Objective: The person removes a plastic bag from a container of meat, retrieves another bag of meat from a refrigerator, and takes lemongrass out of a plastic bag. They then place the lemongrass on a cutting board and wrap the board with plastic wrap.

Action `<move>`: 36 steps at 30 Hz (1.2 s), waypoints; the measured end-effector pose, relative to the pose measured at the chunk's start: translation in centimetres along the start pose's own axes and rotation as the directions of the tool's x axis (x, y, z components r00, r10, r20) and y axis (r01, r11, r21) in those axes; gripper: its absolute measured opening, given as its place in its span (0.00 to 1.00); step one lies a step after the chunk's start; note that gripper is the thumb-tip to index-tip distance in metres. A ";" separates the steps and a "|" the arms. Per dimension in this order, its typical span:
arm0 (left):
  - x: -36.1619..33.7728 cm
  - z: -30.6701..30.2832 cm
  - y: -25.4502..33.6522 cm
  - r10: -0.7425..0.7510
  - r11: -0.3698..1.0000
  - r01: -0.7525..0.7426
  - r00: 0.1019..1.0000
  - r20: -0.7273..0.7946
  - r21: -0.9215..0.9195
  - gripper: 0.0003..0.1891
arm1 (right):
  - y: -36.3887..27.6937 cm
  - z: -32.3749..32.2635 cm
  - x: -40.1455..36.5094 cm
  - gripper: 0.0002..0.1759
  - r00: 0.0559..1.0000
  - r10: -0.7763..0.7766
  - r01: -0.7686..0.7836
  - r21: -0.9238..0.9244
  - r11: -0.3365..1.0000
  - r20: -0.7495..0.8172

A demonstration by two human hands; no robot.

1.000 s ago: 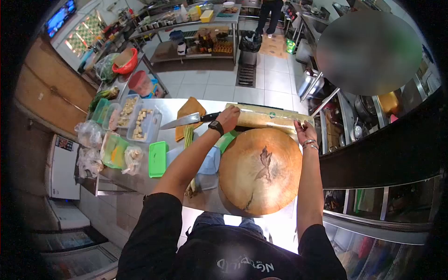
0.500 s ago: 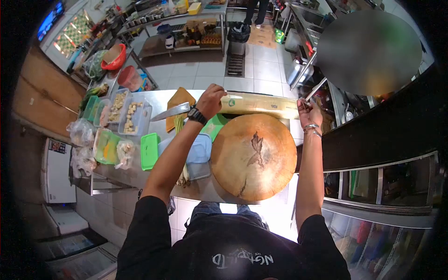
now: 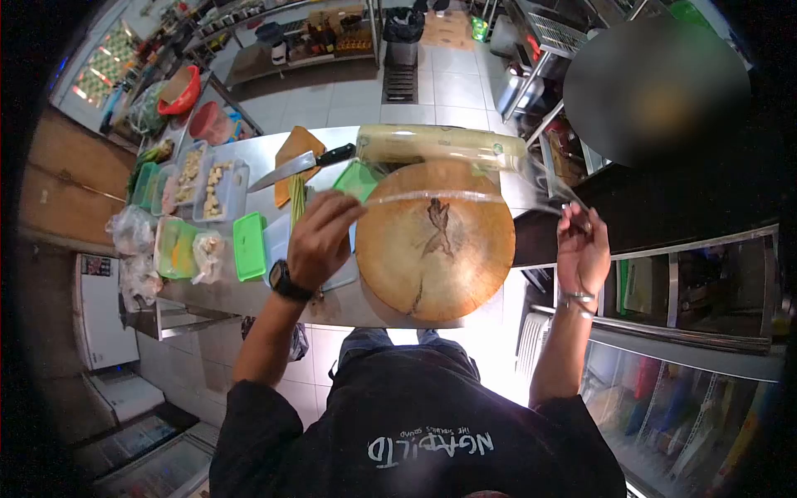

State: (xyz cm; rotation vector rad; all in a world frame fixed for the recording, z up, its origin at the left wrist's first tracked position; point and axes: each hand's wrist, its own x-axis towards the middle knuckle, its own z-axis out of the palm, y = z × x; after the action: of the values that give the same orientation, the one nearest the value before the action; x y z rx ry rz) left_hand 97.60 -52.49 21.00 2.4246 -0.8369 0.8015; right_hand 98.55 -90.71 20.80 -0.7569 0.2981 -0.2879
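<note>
A large roll of plastic wrap [image 3: 440,147] lies across the far side of the steel table. From it a clear sheet of film [image 3: 465,197] stretches toward me over the round wooden chopping block [image 3: 436,249]. My left hand [image 3: 322,236], wearing a watch, pinches the sheet's left corner beside the block. My right hand [image 3: 581,249], with bracelets at the wrist, grips the right corner, out past the table's edge. Left of the roll, a knife [image 3: 303,168] rests across an orange-brown board [image 3: 295,149].
Beside my left forearm lie a green lid [image 3: 249,246] and lemongrass-like stalks [image 3: 297,199]. Clear tubs of pale cubes [image 3: 220,191] and plastic bags [image 3: 133,228] crowd the table's left end. A dark counter [image 3: 664,207] stands on the right.
Both hands have come from the roll toward me, drawing film off it over the block. My right hand has also moved further right. The view has shifted slightly.
</note>
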 end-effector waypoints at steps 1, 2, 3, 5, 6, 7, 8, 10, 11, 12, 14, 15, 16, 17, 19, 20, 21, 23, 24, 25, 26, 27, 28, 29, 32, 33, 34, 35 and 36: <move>-0.7 -0.5 1.1 0.001 1.000 -0.001 1.000 0.002 -0.004 0.18 | -0.4 -1.1 -1.0 0.12 1.000 -0.001 0.001 -0.001 1.000 -0.004; -1.4 -0.9 2.1 -0.010 1.000 0.011 1.000 0.027 -0.012 0.17 | -0.9 -2.3 -1.8 0.12 0.999 0.043 -0.043 -0.006 0.999 0.033; -2.1 -1.3 3.0 -0.020 1.000 0.022 0.998 0.052 -0.020 0.17 | -1.3 -3.4 -2.7 0.11 0.994 0.087 -0.087 -0.012 0.996 0.070; -3.5 -2.0 4.5 -0.047 0.999 0.048 0.998 0.048 -0.018 0.16 | -2.0 -4.7 -5.0 0.11 0.992 0.117 -0.116 -0.036 0.993 0.042; -4.2 -2.3 5.2 -0.073 0.997 0.074 0.997 0.040 -0.013 0.16 | -2.3 -5.2 -6.0 0.12 0.989 0.146 -0.145 -0.058 0.988 0.019; -5.1 -2.5 6.1 -0.079 0.997 0.080 0.996 0.045 -0.014 0.16 | -2.4 -6.0 -7.1 0.12 0.988 0.152 -0.151 -0.061 0.987 0.015; -5.9 -2.7 6.9 -0.074 0.997 0.075 0.995 0.072 -0.010 0.15 | -2.5 -6.8 -8.0 0.12 0.983 0.185 -0.186 -0.057 0.981 -0.011; -7.7 -2.8 8.6 -0.077 0.997 0.078 0.988 0.132 -0.003 0.15 | -2.8 -7.9 -9.5 0.13 0.957 0.283 -0.286 -0.034 0.958 -0.060; -8.9 -2.6 9.2 -0.088 0.996 0.089 0.987 0.138 0.000 0.15 | -2.4 -9.4 -10.3 0.13 0.954 0.295 -0.297 -0.036 0.954 -0.062; -10.2 -2.3 9.7 -0.121 0.991 0.129 0.978 0.171 -0.038 0.15 | -1.3 -11.9 -11.0 0.09 0.966 0.252 -0.258 -0.295 0.920 -0.060; -12.9 -1.7 10.4 -0.153 0.986 0.164 0.962 0.225 -0.030 0.15 | 0.6 -16.0 -12.0 0.06 0.952 0.306 -0.230 -0.608 0.760 0.022; -14.4 -1.1 10.5 -0.161 0.985 0.169 0.960 0.228 -0.019 0.15 | 1.8 -18.1 -12.3 0.06 0.913 0.399 -0.244 -0.677 0.694 0.080; -16.0 -0.3 10.4 -0.179 0.981 0.192 0.954 0.241 -0.028 0.16 | 3.9 -22.1 -12.4 0.12 0.907 0.373 0.012 -0.897 0.441 0.195; -17.6 0.5 10.4 -0.201 0.975 0.217 0.946 0.255 -0.037 0.16 | 5.1 -22.6 -13.2 0.10 0.859 0.475 -0.338 -0.484 0.807 0.193; -19.5 1.6 10.3 -0.249 0.960 0.275 0.926 0.283 -0.055 0.16 | 7.6 -26.9 -12.9 0.08 0.810 0.551 -0.411 -0.478 0.776 0.199; -19.7 1.8 10.4 -0.248 0.961 0.273 0.923 0.293 -0.047 0.16 | 8.4 -28.2 -12.6 0.08 0.797 0.567 -0.422 -0.482 0.768 0.206; -20.0 1.8 10.4 -0.244 0.962 0.268 0.921 0.302 -0.040 0.17 | 9.0 -28.6 -12.2 0.08 0.768 0.603 -0.407 -0.563 0.720 0.215; -20.7 1.4 10.4 -0.249 0.964 0.265 0.925 0.288 -0.017 0.17 | 9.4 -29.5 -11.5 0.08 0.733 0.641 -0.382 -0.643 0.664 0.227; -21.1 1.1 10.3 -0.249 0.962 0.270 0.924 0.289 -0.036 0.18 | 9.2 -29.1 -11.3 0.07 0.699 0.663 -0.328 -0.704 0.629 0.267; -21.4 0.8 10.2 -0.245 0.960 0.273 0.925 0.290 -0.060 0.18 | 9.0 -28.7 -11.1 0.07 0.664 0.684 -0.268 -0.758 0.595 0.302; -21.7 0.6 10.1 -0.237 0.965 0.259 0.928 0.288 -0.039 0.19 | 8.7 -28.3 -11.1 0.07 0.653 0.705 -0.285 -0.773 0.567 0.276; -21.9 0.9 10.0 -0.240 0.964 0.262 0.928 0.283 -0.039 0.19 | 9.0 -28.6 -10.5 0.07 0.652 0.706 -0.281 -0.776 0.565 0.278; -22.3 1.3 9.8 -0.251 0.959 0.279 0.920 0.301 -0.056 0.19 | 9.7 -29.2 -9.6 0.07 0.614 0.727 -0.220 -0.818 0.532 0.308; -22.9 1.7 9.5 -0.261 0.952 0.298 0.910 0.323 -0.071 0.19 | 10.3 -29.9 -9.3 0.06 0.572 0.750 -0.159 -0.852 0.499 0.332; -26.2 6.6 7.2 -0.310 0.933 0.360 0.843 0.440 -0.030 0.12 | 11.7 -28.0 -7.4 0.08 0.564 0.798 -0.018 -0.963 0.270 0.213; -26.9 8.1 6.3 -0.345 0.913 0.408 0.790 0.507 -0.015 0.10 | 12.4 -27.7 -6.7 0.09 0.538 0.831 0.026 -0.988 0.151 0.142; -26.8 9.2 5.8 -0.348 0.912 0.409 0.790 0.505 -0.011 0.10 | 13.0 -27.2 -6.1 0.14 0.612 0.780 0.231 -0.973 -0.019 0.130; -26.4 10.4 5.1 -0.421 0.871 0.490 0.709 0.565 0.035 0.09 | 14.2 -28.1 -5.4 0.16 0.651 0.736 0.242 -0.970 0.031 0.186; -26.0 11.4 4.9 -0.489 0.820 0.567 0.615 0.618 0.085 0.08 | 14.5 -27.7 -5.0 0.15 0.675 0.704 0.353 -0.934 -0.043 0.223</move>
State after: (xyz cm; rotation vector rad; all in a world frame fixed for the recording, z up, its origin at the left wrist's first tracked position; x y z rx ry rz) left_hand 81.84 -52.04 -3.10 2.6225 -0.2840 -0.2997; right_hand 86.01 -96.26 -7.78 -2.2998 -0.2652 0.7657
